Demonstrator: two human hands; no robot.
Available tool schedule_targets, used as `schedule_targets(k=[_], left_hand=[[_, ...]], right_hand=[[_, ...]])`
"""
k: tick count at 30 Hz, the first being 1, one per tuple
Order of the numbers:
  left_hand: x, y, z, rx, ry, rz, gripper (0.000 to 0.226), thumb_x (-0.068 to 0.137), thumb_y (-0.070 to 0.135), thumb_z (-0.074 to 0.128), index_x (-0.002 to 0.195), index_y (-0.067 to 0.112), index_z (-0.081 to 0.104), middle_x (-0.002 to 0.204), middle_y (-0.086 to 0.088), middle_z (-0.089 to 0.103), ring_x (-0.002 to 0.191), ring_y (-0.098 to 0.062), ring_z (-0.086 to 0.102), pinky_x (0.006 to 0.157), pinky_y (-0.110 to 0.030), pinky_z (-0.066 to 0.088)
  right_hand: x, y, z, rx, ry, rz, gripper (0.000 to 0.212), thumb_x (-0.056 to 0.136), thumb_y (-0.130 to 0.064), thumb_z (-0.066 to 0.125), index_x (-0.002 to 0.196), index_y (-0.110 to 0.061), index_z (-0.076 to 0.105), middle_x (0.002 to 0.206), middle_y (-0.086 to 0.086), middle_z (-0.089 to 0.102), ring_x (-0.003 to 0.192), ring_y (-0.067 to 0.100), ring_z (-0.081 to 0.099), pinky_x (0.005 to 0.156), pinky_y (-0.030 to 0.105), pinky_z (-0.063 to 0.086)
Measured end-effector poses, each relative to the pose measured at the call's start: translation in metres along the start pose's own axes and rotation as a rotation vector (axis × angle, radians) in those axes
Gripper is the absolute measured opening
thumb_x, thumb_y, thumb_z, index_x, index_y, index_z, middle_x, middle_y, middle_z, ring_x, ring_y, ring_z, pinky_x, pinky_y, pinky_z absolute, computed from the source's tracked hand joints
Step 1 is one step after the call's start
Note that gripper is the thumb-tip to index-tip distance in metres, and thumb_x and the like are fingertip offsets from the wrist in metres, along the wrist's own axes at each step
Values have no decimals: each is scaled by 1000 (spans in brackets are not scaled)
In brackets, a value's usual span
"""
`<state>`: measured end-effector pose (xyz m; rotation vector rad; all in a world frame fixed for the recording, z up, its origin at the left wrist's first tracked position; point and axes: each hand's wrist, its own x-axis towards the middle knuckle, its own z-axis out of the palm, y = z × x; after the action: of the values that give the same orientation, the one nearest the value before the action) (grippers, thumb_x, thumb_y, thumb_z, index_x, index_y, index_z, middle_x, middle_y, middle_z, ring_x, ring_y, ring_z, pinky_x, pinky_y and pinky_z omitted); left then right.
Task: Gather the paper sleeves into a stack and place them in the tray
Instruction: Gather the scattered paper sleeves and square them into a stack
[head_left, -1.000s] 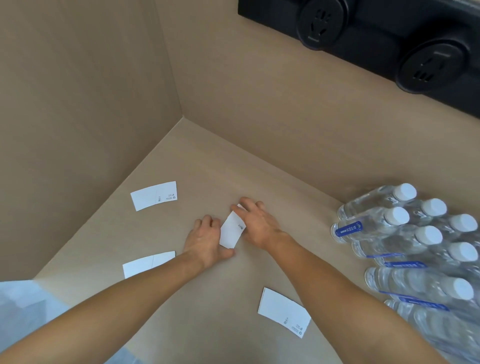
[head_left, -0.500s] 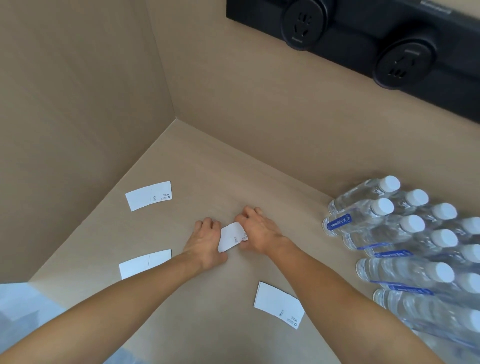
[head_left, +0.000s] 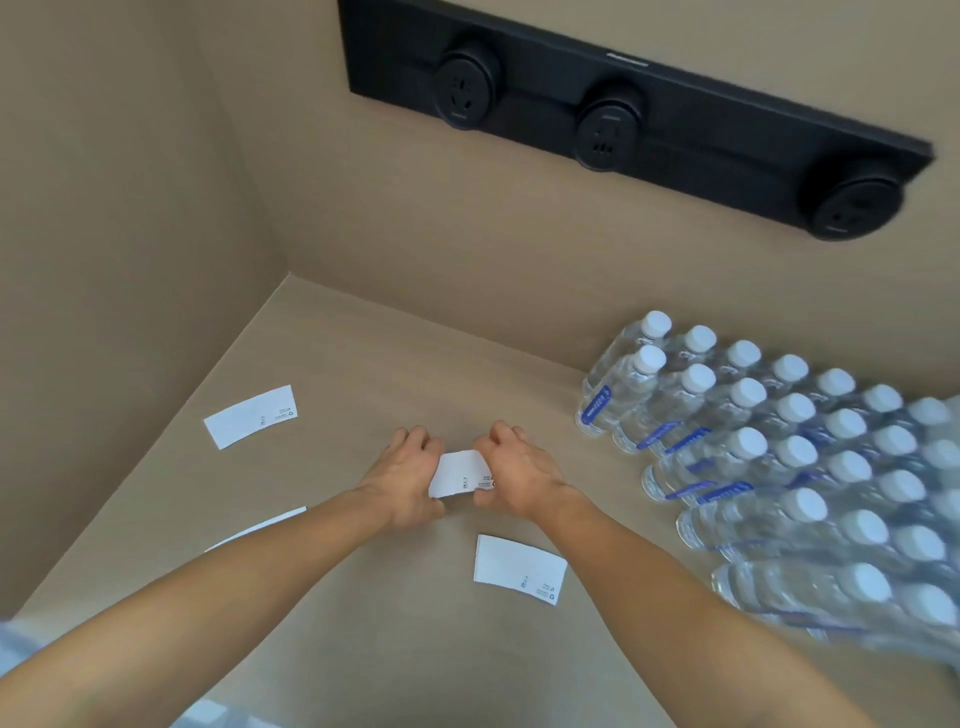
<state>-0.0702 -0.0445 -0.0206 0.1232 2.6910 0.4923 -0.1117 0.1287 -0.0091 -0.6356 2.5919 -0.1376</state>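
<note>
Smooth tan laminate surface (head_left: 363, 649), faint wood grain, boxed in by matte tan walls meeting at a corner on the left. Long black matte power strip (head_left: 675, 104) fixed to the far wall, carrying 3 round sockets. Block of clear plastic water bottles (head_left: 779, 467) packed in rows at the right, ribbed sides, white round caps, blue label bands, glossy and partly blurred toward the edge.

2 bare forearms reaching in from the bottom, meeting near the middle of the surface. Left hand (head_left: 405, 480) and right hand (head_left: 519, 478) facing each other, fingers curled narrow, thumbs underneath, pinching opposite short ends of the held paper sleeve (head_left: 460, 474): white, flat, thin, slightly arched, tiny grey print near its right end. Whether just 1 sleeve or several pressed together, cannot tell. Whether lifted or resting on the laminate, cannot tell.

3 more sleeves lying flat and loose, each well apart from the hands. Near sleeve (head_left: 519, 569) just below the right wrist, a white curved-edged strip with small print at its lower right corner. Far-left sleeve (head_left: 252, 415) tilted, print at its right end, close to the left wall. Left sleeve (head_left: 260, 526) mostly hidden behind the left forearm, only a thin white sliver showing.
</note>
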Motion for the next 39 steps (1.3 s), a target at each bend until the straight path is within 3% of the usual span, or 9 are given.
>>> schedule_targets(k=[9, 16, 39], left_hand=[[3, 56, 18, 83, -33, 189, 57, 71, 34, 69, 121, 16, 48, 118, 0, 39, 115, -21, 36, 94, -31, 45], [4, 84, 34, 165, -71, 311, 60, 71, 33, 69, 124, 16, 47, 120, 0, 40, 115, -20, 35, 92, -29, 45], [-18, 67, 77, 225, -159, 337, 61, 73, 35, 68, 126, 14, 47, 124, -3, 40, 116, -23, 36, 98, -30, 42]], right_hand=[[-64, 38, 10, 58, 61, 159, 49, 78, -40, 67, 119, -17, 53, 116, 5, 43, 110, 25, 44, 87, 40, 49], [-98, 61, 22, 104, 41, 243, 56, 77, -41, 72, 124, -18, 53, 119, 4, 44, 113, 25, 44, 88, 41, 49], [-112, 48, 75, 134, -53, 258, 55, 81, -41, 69, 127, -17, 50, 128, 6, 43, 117, 26, 45, 89, 40, 49]])
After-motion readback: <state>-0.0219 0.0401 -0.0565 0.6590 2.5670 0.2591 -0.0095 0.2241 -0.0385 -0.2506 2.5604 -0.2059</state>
